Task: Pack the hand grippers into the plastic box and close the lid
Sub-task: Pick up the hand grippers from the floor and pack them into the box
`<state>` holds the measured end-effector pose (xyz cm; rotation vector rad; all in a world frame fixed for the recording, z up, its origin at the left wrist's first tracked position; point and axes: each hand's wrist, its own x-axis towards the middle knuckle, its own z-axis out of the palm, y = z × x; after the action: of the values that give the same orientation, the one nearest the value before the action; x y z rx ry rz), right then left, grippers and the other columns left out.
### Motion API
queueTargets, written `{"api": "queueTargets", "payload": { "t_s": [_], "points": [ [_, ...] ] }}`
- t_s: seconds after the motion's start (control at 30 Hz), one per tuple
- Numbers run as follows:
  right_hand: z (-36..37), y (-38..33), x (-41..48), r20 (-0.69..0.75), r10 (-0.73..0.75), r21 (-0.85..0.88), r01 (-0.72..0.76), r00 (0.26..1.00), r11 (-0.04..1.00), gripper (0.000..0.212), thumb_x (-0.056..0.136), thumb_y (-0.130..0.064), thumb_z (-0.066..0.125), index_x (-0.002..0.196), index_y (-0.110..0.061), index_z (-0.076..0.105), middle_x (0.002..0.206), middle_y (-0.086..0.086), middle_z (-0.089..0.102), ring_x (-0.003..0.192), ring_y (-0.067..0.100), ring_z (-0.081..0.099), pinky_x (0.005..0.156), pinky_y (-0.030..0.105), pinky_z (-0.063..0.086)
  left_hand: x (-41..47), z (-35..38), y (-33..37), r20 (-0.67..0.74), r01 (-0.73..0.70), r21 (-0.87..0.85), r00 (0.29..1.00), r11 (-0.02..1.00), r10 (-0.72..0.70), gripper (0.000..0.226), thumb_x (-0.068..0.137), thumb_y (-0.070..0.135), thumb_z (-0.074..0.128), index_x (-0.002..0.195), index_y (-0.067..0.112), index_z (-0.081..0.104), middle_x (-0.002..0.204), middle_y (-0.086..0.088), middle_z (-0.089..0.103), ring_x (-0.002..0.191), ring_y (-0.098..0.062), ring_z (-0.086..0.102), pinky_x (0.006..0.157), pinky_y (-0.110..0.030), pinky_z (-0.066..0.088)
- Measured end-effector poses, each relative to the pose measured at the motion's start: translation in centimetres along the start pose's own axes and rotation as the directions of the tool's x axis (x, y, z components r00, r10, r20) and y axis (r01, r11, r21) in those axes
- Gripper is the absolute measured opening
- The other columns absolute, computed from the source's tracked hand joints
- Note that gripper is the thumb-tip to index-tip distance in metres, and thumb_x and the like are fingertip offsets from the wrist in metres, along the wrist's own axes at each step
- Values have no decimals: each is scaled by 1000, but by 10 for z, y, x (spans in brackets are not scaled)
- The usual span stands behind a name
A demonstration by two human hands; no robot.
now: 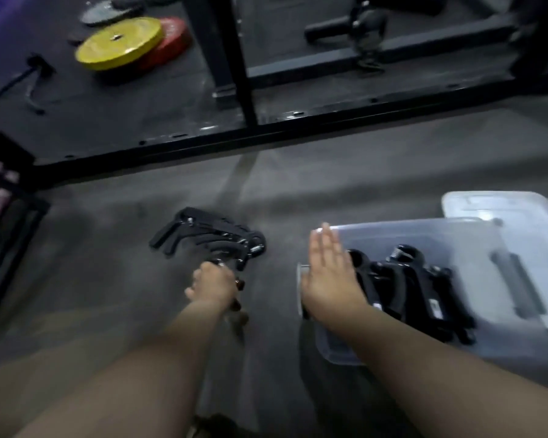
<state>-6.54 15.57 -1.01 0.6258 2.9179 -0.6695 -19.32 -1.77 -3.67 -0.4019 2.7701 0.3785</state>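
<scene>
Left hand [212,283] grips a gripper [222,264] at the pile's [209,235] near edge; box [424,230] lies right, under the flat right hand [328,273].

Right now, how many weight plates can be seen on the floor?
3: a yellow plate at the far left, a red plate partly covered by it, and a grey plate behind them. More may be hidden.

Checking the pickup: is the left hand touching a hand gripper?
Touching. In the head view the left hand curls its fingers round a hand gripper beside the pile.
</scene>
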Motion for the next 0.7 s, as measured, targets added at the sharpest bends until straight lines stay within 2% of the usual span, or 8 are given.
{"api": "queueTargets", "payload": {
  "t_s": [0.23,0.3,0.33,0.4,0.47,0.53,0.6,0.7],
  "points": [
    [8,15,-74,157,-289,-103,307,944,946,79,82,-40,24,154,-6,25,162,12,5,150,32,8,119,53,8,-52,-43,36,-73,23,-398,996,917,-57,51,95,28,43,129,-9,42,136,-32,43,127,-44,41,103,-45,38],
    [-6,16,-89,174,-293,-141,318,940,937,73,82,-39,32,149,-10,39,160,13,20,147,30,24,116,53,27,-65,-58,47,-79,47,-496,992,867,-99,56,94,33,41,131,-8,43,136,-32,45,125,-44,44,103,-44,37],
    [-13,17,-93,186,-310,-171,342,932,924,69,86,-36,36,151,-11,35,161,13,15,149,28,21,118,50,25,-72,-65,53,-69,60,-554,991,830,-117,57,92,35,40,130,-6,44,135,-30,47,121,-44,47,101,-45,40],
    [-21,19,-96,284,-332,-146,383,899,912,70,96,-33,39,157,-15,9,163,8,-12,151,24,-7,123,42,-1,-86,-77,63,-27,50,-667,995,744,-92,53,88,38,40,120,-2,52,123,-23,56,104,-41,57,85,-44,52],
    [-33,17,-99,350,-300,-23,329,887,944,68,99,-31,41,156,-15,10,164,6,-10,152,23,-7,121,39,-4,-101,-87,73,60,47,-791,998,610,1,46,83,39,39,104,1,55,104,-16,62,83,-35,62,63,-41,57],
    [-46,18,-103,230,-264,217,215,937,952,48,98,-26,40,145,-15,38,157,11,28,146,25,25,119,39,18,-117,-93,80,144,70,-852,984,519,104,36,85,37,38,92,6,55,85,-13,59,66,-29,58,47,-30,52],
    [-61,24,-107,78,-65,452,23,995,892,29,97,-27,39,119,-21,56,126,7,59,120,25,55,98,34,43,-132,-94,83,255,121,-872,940,474,227,26,83,36,41,84,12,53,78,-11,56,61,-26,54,40,-22,44],
    [-76,32,-106,127,200,795,-220,972,566,20,93,-33,48,105,-21,59,97,4,67,86,23,64,79,39,53,-153,-85,86,458,229,-849,769,476,446,26,80,34,44,93,15,56,90,-12,62,67,-23,61,60,-29,52]
  ]
}}
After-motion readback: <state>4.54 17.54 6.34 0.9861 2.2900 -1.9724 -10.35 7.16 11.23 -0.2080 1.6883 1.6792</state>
